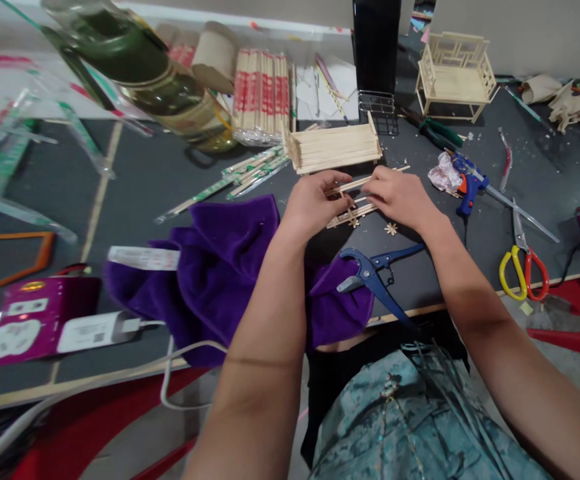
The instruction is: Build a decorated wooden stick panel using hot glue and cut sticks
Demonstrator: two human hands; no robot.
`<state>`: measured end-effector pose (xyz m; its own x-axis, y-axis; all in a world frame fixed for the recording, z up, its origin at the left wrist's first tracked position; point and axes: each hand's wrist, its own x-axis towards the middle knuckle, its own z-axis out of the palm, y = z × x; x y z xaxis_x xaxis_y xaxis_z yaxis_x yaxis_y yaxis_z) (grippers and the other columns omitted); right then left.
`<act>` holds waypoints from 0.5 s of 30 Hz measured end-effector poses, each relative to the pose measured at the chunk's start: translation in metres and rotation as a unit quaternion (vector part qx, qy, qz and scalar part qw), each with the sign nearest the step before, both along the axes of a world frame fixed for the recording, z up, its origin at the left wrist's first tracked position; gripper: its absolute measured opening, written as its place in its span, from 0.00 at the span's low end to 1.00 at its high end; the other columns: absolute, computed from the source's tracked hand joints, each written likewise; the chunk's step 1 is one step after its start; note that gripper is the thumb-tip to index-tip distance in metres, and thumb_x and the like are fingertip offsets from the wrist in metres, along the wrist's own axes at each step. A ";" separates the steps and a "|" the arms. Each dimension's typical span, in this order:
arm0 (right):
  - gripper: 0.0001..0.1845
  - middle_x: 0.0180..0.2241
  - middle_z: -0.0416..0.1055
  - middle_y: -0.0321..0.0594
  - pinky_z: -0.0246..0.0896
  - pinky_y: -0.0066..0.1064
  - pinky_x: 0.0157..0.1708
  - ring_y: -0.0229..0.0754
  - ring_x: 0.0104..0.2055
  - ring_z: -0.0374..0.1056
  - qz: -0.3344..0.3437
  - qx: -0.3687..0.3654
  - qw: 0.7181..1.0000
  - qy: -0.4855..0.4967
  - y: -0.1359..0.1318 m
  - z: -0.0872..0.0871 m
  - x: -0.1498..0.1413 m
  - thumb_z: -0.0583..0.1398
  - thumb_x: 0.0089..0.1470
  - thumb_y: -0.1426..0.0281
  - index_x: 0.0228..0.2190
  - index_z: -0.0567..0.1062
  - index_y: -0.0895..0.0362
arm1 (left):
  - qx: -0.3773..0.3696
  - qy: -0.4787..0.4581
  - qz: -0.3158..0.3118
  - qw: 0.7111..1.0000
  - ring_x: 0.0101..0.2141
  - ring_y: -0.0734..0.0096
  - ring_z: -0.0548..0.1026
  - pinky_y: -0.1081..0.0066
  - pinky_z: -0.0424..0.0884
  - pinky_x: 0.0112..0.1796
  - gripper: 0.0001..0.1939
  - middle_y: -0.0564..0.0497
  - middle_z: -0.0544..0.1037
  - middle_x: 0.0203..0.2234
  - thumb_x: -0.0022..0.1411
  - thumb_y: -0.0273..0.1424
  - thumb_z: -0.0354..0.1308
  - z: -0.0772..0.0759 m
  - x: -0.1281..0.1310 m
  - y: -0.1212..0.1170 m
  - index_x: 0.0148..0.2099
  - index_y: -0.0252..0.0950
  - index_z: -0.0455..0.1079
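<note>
My left hand [310, 203] has its thumb and fingers closed on the left end of a small frame of thin wooden sticks [363, 212]. At the other side, the fingers of my right hand [401, 195] pinch the same frame; its crosspieces are partly hidden by the fingers. Just beyond my hands is a larger wooden stick bench [337, 148] with raised ends. Two small flower-shaped wooden pieces lie near the frame, one being the wooden flower [391, 229]. A blue-handled cutter [377, 273] rests between my forearms, partly over a purple cloth [230, 260].
To the right are a blue glue gun [470, 183], scissors [519, 247] and green-handled pliers [440, 132]. A finished-looking stick chair [455, 73] stands at the back. Wrapped chopsticks [261, 93] and a large bottle [170, 100] are at back left. A white cable [95, 373] crosses the front edge.
</note>
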<state>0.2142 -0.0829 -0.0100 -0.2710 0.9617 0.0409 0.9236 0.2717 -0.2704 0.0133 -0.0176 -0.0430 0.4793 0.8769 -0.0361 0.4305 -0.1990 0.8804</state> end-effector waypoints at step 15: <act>0.13 0.41 0.79 0.44 0.61 0.39 0.46 0.48 0.44 0.72 -0.194 0.080 0.974 0.083 -0.038 0.033 0.039 0.55 0.66 0.69 0.39 0.81 0.53 | -0.003 -0.011 -0.002 1.000 0.38 0.60 0.82 0.64 0.78 0.43 0.24 0.44 0.86 0.38 0.56 0.29 0.64 -0.002 0.002 0.000 0.56 0.29 0.80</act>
<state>0.2530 -0.1209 0.0230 0.1353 0.9679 0.2119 0.9127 -0.0386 -0.4069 0.0153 -0.0172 -0.0453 0.4833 0.8749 -0.0306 0.4110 -0.1959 0.8904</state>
